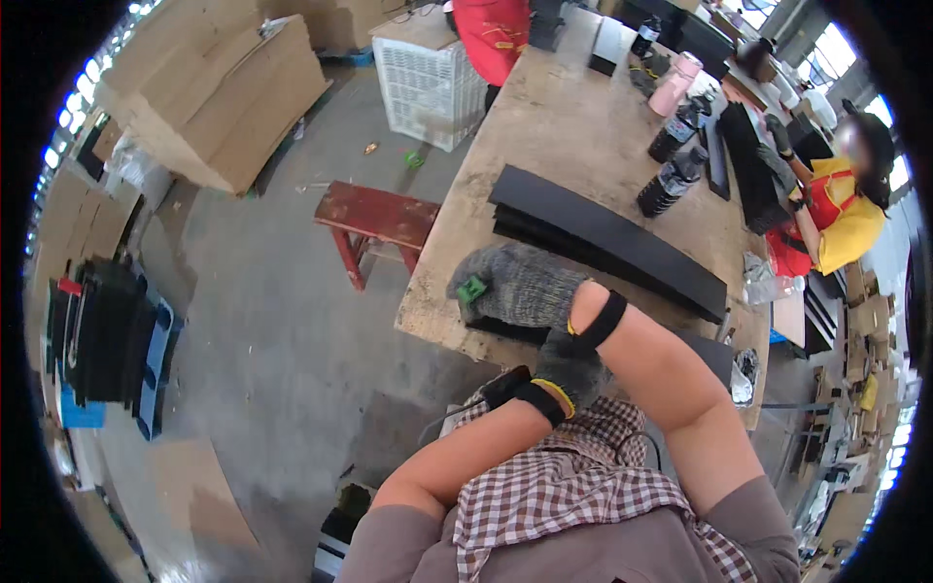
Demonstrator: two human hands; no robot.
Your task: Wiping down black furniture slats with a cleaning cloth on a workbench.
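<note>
My right hand [520, 282], in a grey knitted glove, reaches across to the left over the near edge of the table. Its fingers are closed around a small green plastic piece [471, 290], whose exact kind I cannot make out. Below it my left hand [575, 371], gloved in grey with a yellow cuff, lies partly under my right wrist, its fingers hidden. Both hands are at a flat black board [705, 356] along the near edge, which they partly cover. Just beyond lies a stack of long black boards [612, 238].
Bottles of dark liquid [671, 182] and a pink tumbler [675, 84] stand on the wooden table [554, 117]. A co-worker in yellow and red [836, 214] handles black boards [748, 165] across it. A red stool [377, 216] stands left, with large cartons [214, 97] beyond.
</note>
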